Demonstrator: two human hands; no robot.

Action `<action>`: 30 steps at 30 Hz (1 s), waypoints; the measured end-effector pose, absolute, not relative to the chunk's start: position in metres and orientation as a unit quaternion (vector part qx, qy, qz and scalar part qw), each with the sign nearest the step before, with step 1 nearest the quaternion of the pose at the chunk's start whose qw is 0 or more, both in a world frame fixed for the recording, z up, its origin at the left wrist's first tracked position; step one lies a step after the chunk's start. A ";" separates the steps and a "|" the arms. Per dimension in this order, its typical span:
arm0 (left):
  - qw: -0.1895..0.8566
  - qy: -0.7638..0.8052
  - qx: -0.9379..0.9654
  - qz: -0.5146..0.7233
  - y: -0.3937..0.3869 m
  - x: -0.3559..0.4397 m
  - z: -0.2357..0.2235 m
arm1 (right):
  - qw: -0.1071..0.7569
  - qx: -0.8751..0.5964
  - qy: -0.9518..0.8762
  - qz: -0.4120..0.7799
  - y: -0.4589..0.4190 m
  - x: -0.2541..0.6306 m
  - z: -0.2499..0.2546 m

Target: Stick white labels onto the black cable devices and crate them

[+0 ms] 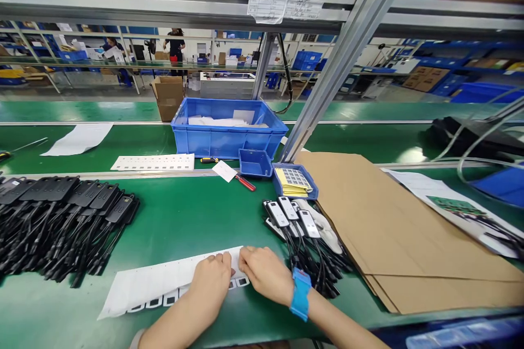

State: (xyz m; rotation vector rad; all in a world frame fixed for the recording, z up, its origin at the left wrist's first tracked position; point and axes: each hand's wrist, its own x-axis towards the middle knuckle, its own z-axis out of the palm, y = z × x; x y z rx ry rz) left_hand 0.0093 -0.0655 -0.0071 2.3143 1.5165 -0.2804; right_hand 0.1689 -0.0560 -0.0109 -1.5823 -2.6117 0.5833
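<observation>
A long white label sheet lies on the green bench below me, with a row of black-and-white rectangular frames showing along its near edge. My left hand grips its right part with curled fingers. Close beside it, my right hand pinches the sheet's right end, a blue band around that wrist. Both sets of fingertips are partly hidden. Just right of my right hand is a pile of black cabled devices with white label faces. Many similar black devices without white faces lie in a row at the left.
Behind the sheet stand a large blue bin, a small blue tray and a tray of yellow-backed labels. A red screwdriver lies nearby. Brown cardboard covers the right side. A metal post rises behind.
</observation>
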 end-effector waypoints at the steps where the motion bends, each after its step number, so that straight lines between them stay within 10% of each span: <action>1: 0.183 0.540 0.816 -0.096 -0.063 0.009 -0.006 | 0.018 -0.520 -0.836 0.173 -0.057 0.167 -0.013; 11: 0.252 0.554 0.793 -0.026 -0.043 -0.008 0.000 | 0.091 -0.516 -0.823 0.220 -0.038 0.165 -0.023; 16: 0.292 0.555 0.778 0.039 -0.039 -0.029 0.019 | 0.314 -0.401 -0.774 0.375 -0.040 0.184 -0.017; 30: 0.307 0.470 0.826 0.059 0.059 -0.032 0.085 | 0.635 -0.361 -0.644 0.225 -0.062 0.201 0.011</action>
